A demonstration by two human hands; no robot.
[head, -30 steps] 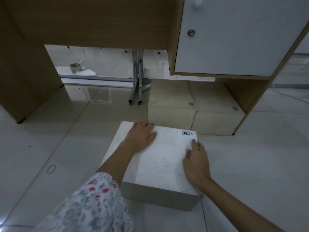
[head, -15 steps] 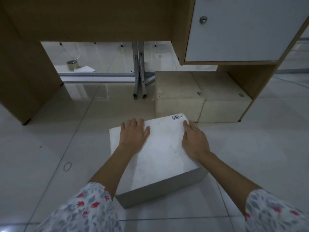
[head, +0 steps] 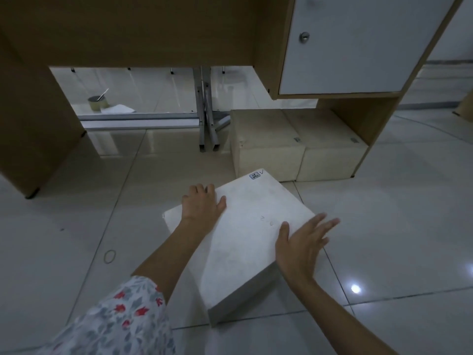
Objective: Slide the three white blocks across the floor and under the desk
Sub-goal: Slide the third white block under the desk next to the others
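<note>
A big white block (head: 245, 234) lies flat on the shiny tiled floor (head: 384, 226), in front of the desk (head: 128, 29). It is turned at a slant. Its long side runs from the near end, low in the middle of the view, up and away to the right. The far corner has a small sticker (head: 254, 176) on it, and that corner points at two other white blocks (head: 294, 147). Those two sit side by side under the desk, below the white cupboard door (head: 358, 42). The slanted block's far corner is very close to them, but I cannot tell if it touches.

The left hand (head: 202, 204) lies flat on top of the block, near its far left edge, with the fingers close together. The right hand (head: 302, 242) is at the block's right edge, wide open with the fingers spread. It looks a bit blurry, and I cannot tell if it is pressing on the block. Neither hand is holding anything.

A rubber band (head: 110, 256) lies on the floor to the left of the block
</note>
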